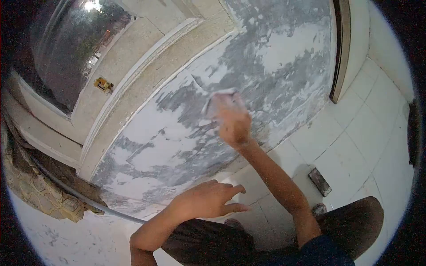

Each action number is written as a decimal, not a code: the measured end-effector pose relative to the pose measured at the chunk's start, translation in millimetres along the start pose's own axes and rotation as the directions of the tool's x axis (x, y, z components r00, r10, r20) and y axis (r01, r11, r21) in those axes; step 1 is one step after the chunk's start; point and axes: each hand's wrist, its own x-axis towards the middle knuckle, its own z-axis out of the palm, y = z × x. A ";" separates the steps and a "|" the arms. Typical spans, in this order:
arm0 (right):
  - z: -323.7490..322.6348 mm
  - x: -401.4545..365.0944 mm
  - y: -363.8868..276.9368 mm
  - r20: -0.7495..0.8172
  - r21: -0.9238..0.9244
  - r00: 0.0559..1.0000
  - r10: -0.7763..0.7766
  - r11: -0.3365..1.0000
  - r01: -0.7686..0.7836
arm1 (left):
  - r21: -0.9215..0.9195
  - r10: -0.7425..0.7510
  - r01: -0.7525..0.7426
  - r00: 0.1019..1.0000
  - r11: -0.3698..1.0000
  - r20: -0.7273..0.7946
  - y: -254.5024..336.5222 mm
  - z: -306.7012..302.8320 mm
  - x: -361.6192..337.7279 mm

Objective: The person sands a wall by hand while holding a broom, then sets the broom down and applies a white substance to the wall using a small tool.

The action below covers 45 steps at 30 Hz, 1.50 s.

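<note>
My right hand (233, 126) is stretched out to the wall, its fingers closed on a blurred, pinkish-white flat piece that looks like sandpaper (215, 108). The piece lies against the wall (284, 48), whose surface is patchy grey and white with smears of filler. My left hand (211, 199) hangs above my bent knee with fingers apart and nothing in them. Part of the sandpaper is hidden under my right fingers.
A dark rectangular block (320, 182) lies on the white tiled floor (341, 153) to the right. At upper left is a window frame (146, 57) with a small yellowish fitting (103, 85). A grey pipe (88, 201) and patterned cloth (49, 197) are at lower left.
</note>
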 end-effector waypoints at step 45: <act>22.2 -128.5 13.1 0.146 -0.237 0.961 0.237 0.951 -0.198 | 0.010 -0.061 0.061 0.989 0.998 0.132 15.2 -6.0 4.5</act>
